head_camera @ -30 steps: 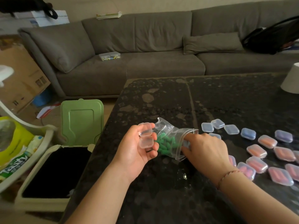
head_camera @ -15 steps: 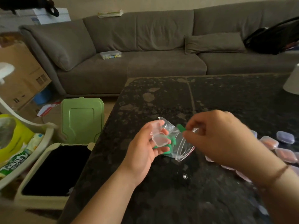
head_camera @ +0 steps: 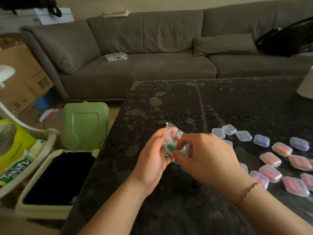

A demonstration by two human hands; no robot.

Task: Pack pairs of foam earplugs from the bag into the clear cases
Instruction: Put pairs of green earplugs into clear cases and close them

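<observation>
Left hand (head_camera: 153, 160) holds open case (head_camera: 171, 146), right hand (head_camera: 203, 158) pinching green plug (head_camera: 172, 148) in; dozen-odd packed cases (head_camera: 271, 173) on bench (head_camera: 169, 102), three empties (head_camera: 228, 129) left.

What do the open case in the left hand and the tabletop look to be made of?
Open case: clear hard plastic, glossy; the green earplug shows through it. Tabletop: probably polished dark stone, judging by its speckled pattern and reflections.
</observation>
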